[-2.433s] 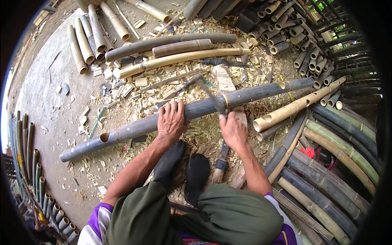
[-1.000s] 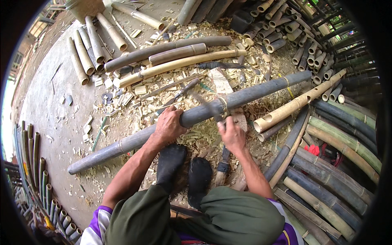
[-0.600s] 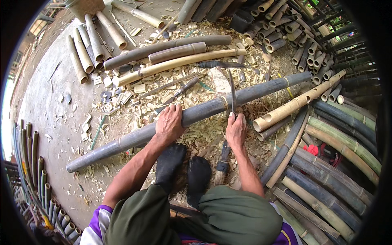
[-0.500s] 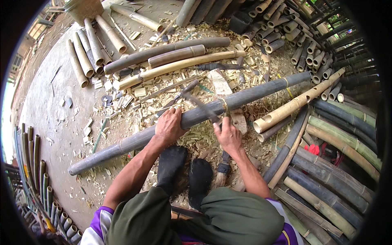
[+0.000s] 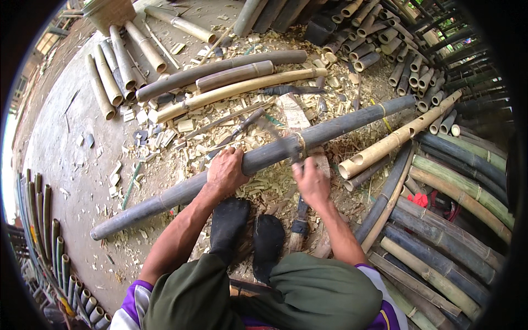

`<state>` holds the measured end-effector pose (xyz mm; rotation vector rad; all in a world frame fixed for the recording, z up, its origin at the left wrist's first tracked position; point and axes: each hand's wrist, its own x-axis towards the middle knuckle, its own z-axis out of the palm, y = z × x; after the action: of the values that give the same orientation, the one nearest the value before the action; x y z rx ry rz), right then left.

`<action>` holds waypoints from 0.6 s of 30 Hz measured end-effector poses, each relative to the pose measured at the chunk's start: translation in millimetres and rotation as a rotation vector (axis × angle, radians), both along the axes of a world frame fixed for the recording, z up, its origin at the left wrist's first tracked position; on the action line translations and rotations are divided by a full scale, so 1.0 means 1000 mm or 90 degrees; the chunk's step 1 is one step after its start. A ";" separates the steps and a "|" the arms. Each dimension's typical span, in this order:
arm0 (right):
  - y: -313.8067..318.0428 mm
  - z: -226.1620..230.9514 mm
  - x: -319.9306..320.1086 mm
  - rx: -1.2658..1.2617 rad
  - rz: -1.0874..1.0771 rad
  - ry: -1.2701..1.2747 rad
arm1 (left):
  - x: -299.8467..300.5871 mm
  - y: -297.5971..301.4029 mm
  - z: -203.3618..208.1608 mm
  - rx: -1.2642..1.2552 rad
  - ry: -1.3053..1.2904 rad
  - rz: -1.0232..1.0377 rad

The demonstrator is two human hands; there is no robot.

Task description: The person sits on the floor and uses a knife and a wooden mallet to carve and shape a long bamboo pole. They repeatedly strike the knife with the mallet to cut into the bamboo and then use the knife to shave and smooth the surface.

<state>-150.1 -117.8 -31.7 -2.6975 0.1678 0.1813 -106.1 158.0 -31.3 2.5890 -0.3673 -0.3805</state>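
A long dark bamboo pole lies slantwise across the floor before me, its left end nearer. My left hand is closed over the pole left of its middle, fingers curled round the far side. In my right hand, just below the pole, is the grip of a knife; its narrow grey blade is blurred and crosses over the pole, pointing up and left. Beside the blade a yellowish ring circles the pole at a joint. Whether the edge touches the bamboo cannot be made out.
Another long-handled tool lies beyond the pole among wood chips. A pale bamboo with cut holes rests at right, near stacked bamboo. More lengths lie beyond. A brush is near my black-covered feet.
My right hand and the knife have shifted slightly, with the blade still across the pole. The left hand keeps its hold; the whole view has shifted a little.
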 end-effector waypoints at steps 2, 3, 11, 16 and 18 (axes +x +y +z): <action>-0.006 -0.017 -0.004 -0.046 0.003 -0.096 | -0.003 -0.004 0.004 -0.002 -0.009 0.006; -0.014 -0.021 0.007 -0.056 -0.062 -0.121 | -0.004 -0.005 0.005 -0.008 -0.017 0.011; 0.043 -0.033 -0.017 0.257 -0.019 -0.157 | -0.025 0.012 0.016 0.112 0.010 0.052; 0.084 -0.042 -0.036 0.483 -0.078 -0.076 | -0.056 0.069 0.014 0.126 -0.043 0.088; 0.092 -0.046 -0.030 0.523 -0.096 -0.120 | -0.051 0.079 0.009 0.109 0.003 0.095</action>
<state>-180.1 -25.9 -78.0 -1.8621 0.1877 -0.0493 -157.2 237.0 -22.0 2.7594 -0.1437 -0.3801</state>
